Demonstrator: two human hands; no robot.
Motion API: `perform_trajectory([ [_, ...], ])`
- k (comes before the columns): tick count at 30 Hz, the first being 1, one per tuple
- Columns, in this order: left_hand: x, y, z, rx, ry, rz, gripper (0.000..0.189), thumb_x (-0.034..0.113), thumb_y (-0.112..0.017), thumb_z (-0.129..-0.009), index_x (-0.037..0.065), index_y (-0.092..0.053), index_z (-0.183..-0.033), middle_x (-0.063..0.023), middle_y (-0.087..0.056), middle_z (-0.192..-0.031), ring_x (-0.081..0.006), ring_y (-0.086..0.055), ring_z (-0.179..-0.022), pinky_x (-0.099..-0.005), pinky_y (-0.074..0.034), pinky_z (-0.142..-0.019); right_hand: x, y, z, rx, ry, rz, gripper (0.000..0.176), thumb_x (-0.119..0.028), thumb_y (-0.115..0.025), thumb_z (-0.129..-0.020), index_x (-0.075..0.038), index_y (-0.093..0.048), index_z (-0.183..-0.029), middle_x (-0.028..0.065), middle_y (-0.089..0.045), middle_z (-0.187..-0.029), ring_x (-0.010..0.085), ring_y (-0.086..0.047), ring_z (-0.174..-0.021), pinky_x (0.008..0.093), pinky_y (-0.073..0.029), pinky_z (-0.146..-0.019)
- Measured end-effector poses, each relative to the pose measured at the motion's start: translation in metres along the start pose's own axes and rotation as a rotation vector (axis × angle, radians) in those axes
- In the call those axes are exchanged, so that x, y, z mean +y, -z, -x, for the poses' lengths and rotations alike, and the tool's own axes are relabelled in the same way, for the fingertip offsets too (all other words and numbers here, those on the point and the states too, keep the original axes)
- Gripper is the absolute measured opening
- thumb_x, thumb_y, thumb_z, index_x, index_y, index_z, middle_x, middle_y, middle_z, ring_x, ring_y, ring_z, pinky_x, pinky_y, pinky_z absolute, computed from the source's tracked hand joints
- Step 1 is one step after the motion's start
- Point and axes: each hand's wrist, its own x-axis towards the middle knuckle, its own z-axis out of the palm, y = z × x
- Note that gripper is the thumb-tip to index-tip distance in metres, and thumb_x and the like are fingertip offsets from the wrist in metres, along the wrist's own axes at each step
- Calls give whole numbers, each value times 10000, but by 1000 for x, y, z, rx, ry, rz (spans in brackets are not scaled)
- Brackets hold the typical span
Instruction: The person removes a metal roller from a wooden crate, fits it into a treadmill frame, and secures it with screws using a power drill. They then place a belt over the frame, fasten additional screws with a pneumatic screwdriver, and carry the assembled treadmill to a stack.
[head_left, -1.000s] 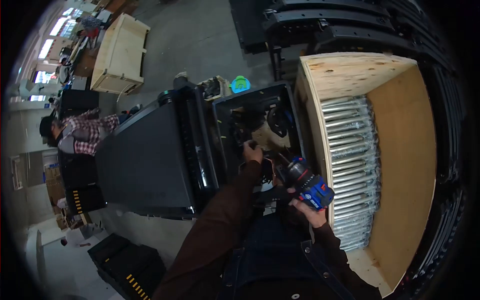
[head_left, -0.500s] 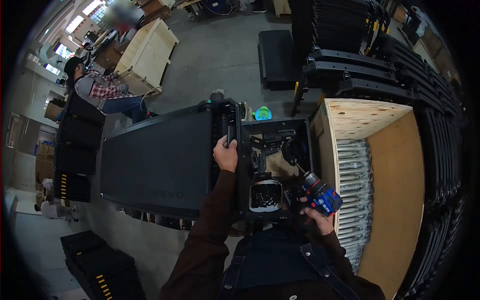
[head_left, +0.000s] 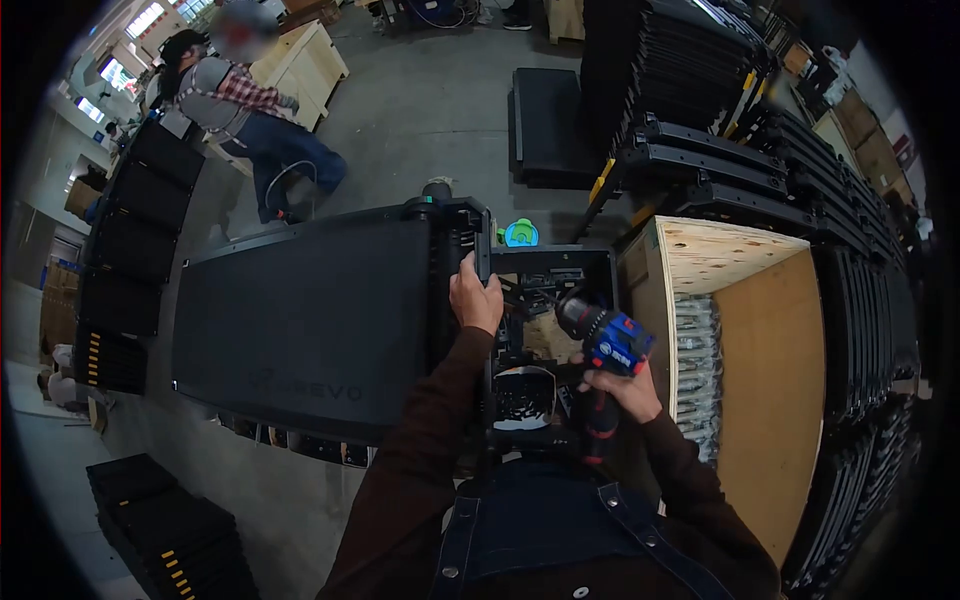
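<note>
In my right hand is a blue and black cordless drill, its chuck pointing up and left over a black bin. My left hand is closed at the right end of a large black panel with pale "REVO" lettering. Its fingers press against the dark end frame; whatever they hold is hidden. Inside the bin lie several small black parts and a white-rimmed container of small dark pieces. The drill's tip is hard to make out against the dark parts.
Right of the bin stands a plywood crate with plastic-wrapped metal tubes. Black frames are stacked behind it. A green and blue round object sits beyond the bin. At upper left, a co-worker stands near another wooden crate.
My left hand has moved slightly right along the panel's end. The drill has swung up and left over the bin. The co-worker has moved right, and the view has shifted a little.
</note>
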Motion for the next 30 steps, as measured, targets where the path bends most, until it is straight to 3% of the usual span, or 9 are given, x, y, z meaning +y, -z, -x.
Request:
perform_trajectory([
  [5,4,4,-2,-1,-47,-16,546,111,-733,-813,49,-554,-1325,-183,-679,-1142,-386,-594,-1099,-476,-474,-940,-63,-20,-90,-160,-73,115,482,114,-643,-766,14,-582,-1234,113,-695,-975,162,-672,-747,294,-579,-650],
  [10,4,2,-3,4,-37,-14,538,130,-727,-819,59,-550,-1322,-161,-666,-1193,-383,-586,-1111,-468,-477,-937,-66,-19,-145,-244,-157,283,475,111,-652,-788,1,-570,-1243,116,-706,-969,149,-651,-633,284,-572,-600],
  [22,0,0,-2,12,-59,34,538,115,-711,-832,55,-526,-1334,-147,-639,-1228,-373,-570,-1132,-460,-480,-940,-94,-32,-165,-305,-237,459,433,82,-671,-809,-7,-587,-1225,101,-694,-980,157,-668,-752,286,-602,-631],
  [26,1,2,-2,15,-53,40,545,113,-708,-836,55,-517,-1344,-143,-635,-1232,-369,-566,-1137,-462,-483,-940,-99,-39,-164,-294,-246,496,409,77,-675,-813,-6,-597,-1206,96,-695,-974,154,-669,-752,288,-599,-625],
  [30,2,3,-5,15,-51,54,543,106,-706,-833,55,-519,-1340,-142,-636,-1221,-366,-565,-1138,-462,-485,-939,-104,-46,-170,-306,-239,573,321,58,-680,-799,3,-634,-1113,86,-704,-914,146,-657,-659,285,-580,-585],
])
